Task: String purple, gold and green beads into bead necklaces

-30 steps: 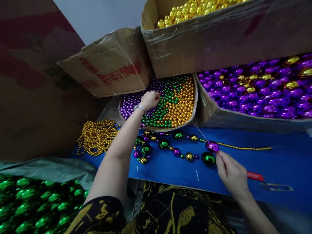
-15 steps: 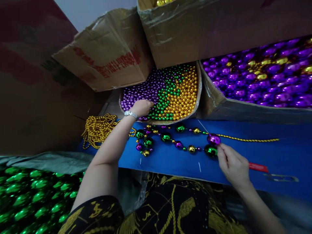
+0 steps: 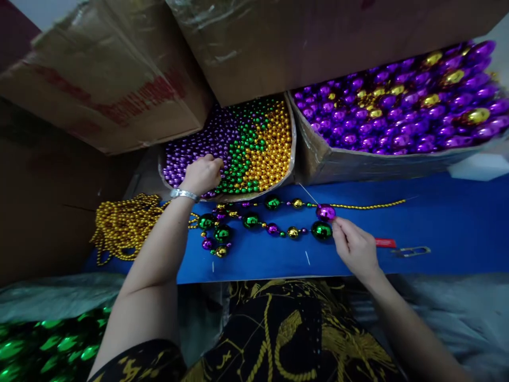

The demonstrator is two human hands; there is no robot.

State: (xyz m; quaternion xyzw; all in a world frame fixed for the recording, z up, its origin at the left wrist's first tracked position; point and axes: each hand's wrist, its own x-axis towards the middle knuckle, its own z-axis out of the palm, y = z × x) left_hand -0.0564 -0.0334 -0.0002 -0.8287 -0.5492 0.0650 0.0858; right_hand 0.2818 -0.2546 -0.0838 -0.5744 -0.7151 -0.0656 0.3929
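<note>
The left hand (image 3: 203, 174) is over the bead box (image 3: 293, 154), fingers curled among small beads (image 3: 185, 156); whether they pinch one, I cannot tell. Right of the bead box and nearer the person, the right hand (image 3: 356, 246) pinches a large purple bead (image 3: 326, 213) beside the bead strand (image 3: 251, 220). Bare blue tabletop (image 3: 457, 217) lies farther right, its front edge by the shirt (image 3: 278, 334). The carton (image 3: 119, 79) left of the bead box bears blurred, unreadable red lettering.

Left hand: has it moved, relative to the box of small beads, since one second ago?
Yes. Against the box of small beads, the left hand is now closer to the near rim, towards the person; earlier it reached deeper in.
</note>
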